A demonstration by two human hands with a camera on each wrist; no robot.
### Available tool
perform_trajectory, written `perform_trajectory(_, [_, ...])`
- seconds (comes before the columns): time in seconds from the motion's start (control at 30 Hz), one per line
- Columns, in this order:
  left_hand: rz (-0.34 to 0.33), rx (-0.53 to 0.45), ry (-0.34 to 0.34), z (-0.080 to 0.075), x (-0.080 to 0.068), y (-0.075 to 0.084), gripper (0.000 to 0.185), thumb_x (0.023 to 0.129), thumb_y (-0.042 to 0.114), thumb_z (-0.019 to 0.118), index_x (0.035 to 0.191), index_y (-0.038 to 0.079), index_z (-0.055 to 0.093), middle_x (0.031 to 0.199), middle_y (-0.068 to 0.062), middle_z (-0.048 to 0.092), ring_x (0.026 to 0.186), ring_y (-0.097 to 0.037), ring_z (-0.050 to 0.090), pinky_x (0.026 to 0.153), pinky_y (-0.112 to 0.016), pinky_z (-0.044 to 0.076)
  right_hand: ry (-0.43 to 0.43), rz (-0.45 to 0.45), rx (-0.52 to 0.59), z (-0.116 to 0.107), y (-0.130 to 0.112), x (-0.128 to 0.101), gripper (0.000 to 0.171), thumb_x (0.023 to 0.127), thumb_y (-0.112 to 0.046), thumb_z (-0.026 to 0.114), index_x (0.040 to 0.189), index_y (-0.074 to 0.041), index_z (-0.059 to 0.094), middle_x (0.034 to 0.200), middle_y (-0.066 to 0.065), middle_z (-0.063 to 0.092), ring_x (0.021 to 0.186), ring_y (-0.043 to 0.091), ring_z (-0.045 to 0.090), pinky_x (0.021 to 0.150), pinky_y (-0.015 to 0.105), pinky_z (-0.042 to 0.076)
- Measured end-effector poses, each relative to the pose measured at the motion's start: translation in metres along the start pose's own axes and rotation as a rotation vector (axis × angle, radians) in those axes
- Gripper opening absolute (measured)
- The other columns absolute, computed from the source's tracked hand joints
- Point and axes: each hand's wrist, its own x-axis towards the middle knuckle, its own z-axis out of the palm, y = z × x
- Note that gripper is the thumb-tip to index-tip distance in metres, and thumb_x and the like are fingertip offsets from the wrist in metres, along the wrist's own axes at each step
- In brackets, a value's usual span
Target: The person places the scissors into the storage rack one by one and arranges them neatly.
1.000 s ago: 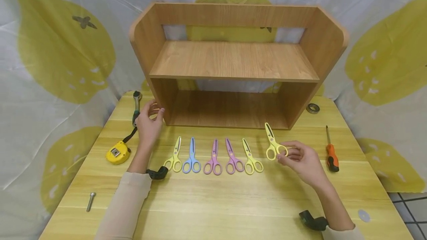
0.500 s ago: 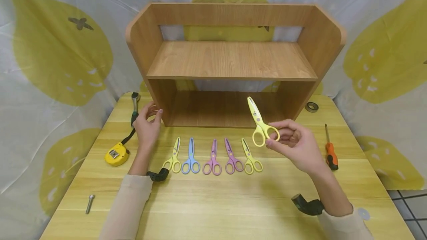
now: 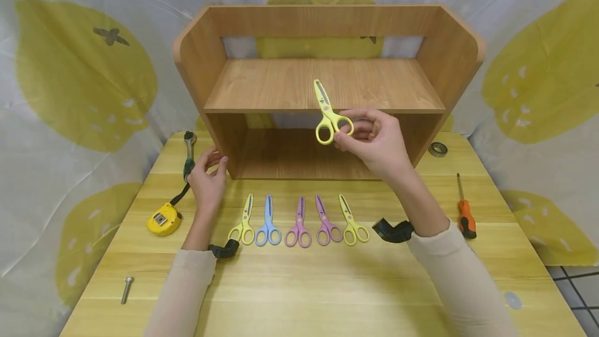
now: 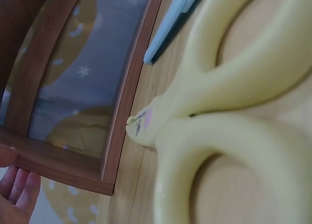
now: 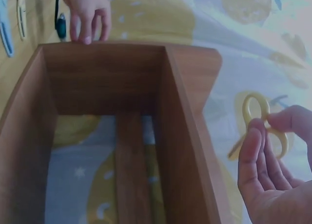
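Your right hand (image 3: 378, 142) pinches yellow scissors (image 3: 326, 109) before the wooden shelf (image 3: 276, 90); your relaxed left hand (image 3: 208, 177) touches its side.

Table (image 3: 299, 295): evenly and brightly lit in the head view, apparently from above; a pale sheen spreads over the front boards.
Shelf (image 3: 327, 87): upper board bright, lower compartment in brown shade; sides splayed outward by the wide lens.
My right arm (image 3: 421, 207): a faint, soft-edged shadow on the table below.
Scissors in my grip (image 3: 329, 116): outline clear in the head view, fine markings slightly soft; hazy in the right wrist view.
Scissors by my left wrist (image 4: 209, 87): close to the lens, handles out of focus; that view dull and dim.
Curtain (image 5: 243, 63): washed out toward the right wrist view's upper right, with a bluish cast.
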Motion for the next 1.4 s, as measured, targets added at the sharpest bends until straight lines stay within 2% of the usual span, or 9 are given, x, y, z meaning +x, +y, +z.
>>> perform_trajectory(0.17, [0.000, 0.001, -0.014, -0.001, -0.002, 0.001, 0.034, 0.102, 0.021, 0.065, 0.136, 0.017, 0.066, 0.121, -0.006, 0.074, 0.112, -0.015, 0.068, 0.092, -0.031, 0.059, -0.020, -0.039, 0.049, 0.022, -0.007, 0.032, 0.041, 0.088, -0.002, 0.079, 0.127, 0.000, 0.067, 0.088, 0.007, 0.076, 0.074, 0.020, 0.073, 0.074, 0.032, 0.062])
perform_trajectory(0.3, [-0.003, 0.010, -0.011, -0.003, -0.002, 0.002, 0.034, 0.102, 0.020, 0.065, 0.136, 0.016, 0.066, 0.120, -0.006, 0.074, 0.111, -0.015, 0.068, 0.091, -0.030, 0.059, -0.025, -0.040, 0.012, 0.036, -0.009, 0.054, 0.041, 0.089, -0.006, 0.080, 0.128, -0.005, 0.069, 0.091, 0.007, 0.077, 0.078, 0.019, 0.075, 0.076, 0.033, 0.062])
perform_trajectory(0.53, [-0.005, 0.014, -0.011, -0.004, -0.003, 0.000, 0.035, 0.101, 0.019, 0.066, 0.136, 0.014, 0.066, 0.119, -0.007, 0.074, 0.111, -0.015, 0.068, 0.091, -0.028, 0.059, -0.034, 0.035, -0.029, 0.060, -0.012, 0.087, 0.042, 0.089, -0.008, 0.080, 0.129, -0.006, 0.067, 0.092, 0.009, 0.077, 0.085, 0.024, 0.075, 0.074, 0.029, 0.062])
perform_trajectory(0.7, [-0.006, 0.010, -0.015, -0.005, -0.003, 0.000, 0.035, 0.102, 0.020, 0.065, 0.136, 0.014, 0.065, 0.119, -0.007, 0.073, 0.111, -0.015, 0.068, 0.091, -0.028, 0.059, -0.064, 0.077, -0.045, 0.082, -0.015, 0.107, 0.040, 0.087, -0.008, 0.080, 0.126, -0.007, 0.068, 0.090, 0.009, 0.077, 0.079, 0.023, 0.074, 0.067, 0.028, 0.060])
perform_trajectory(0.93, [0.005, -0.018, -0.016, -0.003, -0.003, 0.000, 0.033, 0.102, 0.018, 0.065, 0.135, 0.014, 0.066, 0.119, -0.007, 0.073, 0.111, -0.015, 0.067, 0.090, -0.024, 0.058, -0.118, 0.109, -0.112, 0.115, -0.017, 0.130, 0.041, 0.088, -0.010, 0.080, 0.127, -0.005, 0.066, 0.087, 0.011, 0.078, 0.070, 0.022, 0.072, 0.062, 0.026, 0.056])
perform_trajectory(1.13, [0.015, -0.016, -0.011, -0.003, -0.001, 0.000, 0.033, 0.101, 0.019, 0.066, 0.134, 0.013, 0.066, 0.118, -0.007, 0.074, 0.110, -0.015, 0.068, 0.087, -0.019, 0.057, -0.122, 0.151, -0.161, 0.136, -0.019, 0.143, 0.039, 0.089, -0.012, 0.080, 0.125, -0.005, 0.066, 0.087, 0.009, 0.078, 0.068, 0.018, 0.072, 0.059, 0.025, 0.055])
perform_trajectory(1.3, [0.005, -0.011, -0.004, -0.001, -0.002, 0.001, 0.033, 0.101, 0.019, 0.066, 0.134, 0.014, 0.066, 0.118, -0.007, 0.074, 0.110, -0.015, 0.068, 0.089, -0.025, 0.058, -0.105, 0.156, -0.203, 0.150, -0.018, 0.149, 0.036, 0.090, -0.014, 0.080, 0.122, -0.005, 0.067, 0.088, 0.008, 0.079, 0.068, 0.016, 0.073, 0.053, 0.022, 0.049])
perform_trajectory(1.4, [-0.004, -0.010, -0.002, 0.000, -0.002, 0.002, 0.034, 0.101, 0.020, 0.067, 0.135, 0.015, 0.066, 0.119, -0.007, 0.074, 0.110, -0.015, 0.068, 0.091, -0.030, 0.059, -0.099, 0.157, -0.244, 0.157, -0.017, 0.152, 0.036, 0.090, -0.017, 0.080, 0.121, -0.004, 0.068, 0.085, 0.006, 0.078, 0.062, 0.010, 0.068, 0.051, 0.020, 0.044])
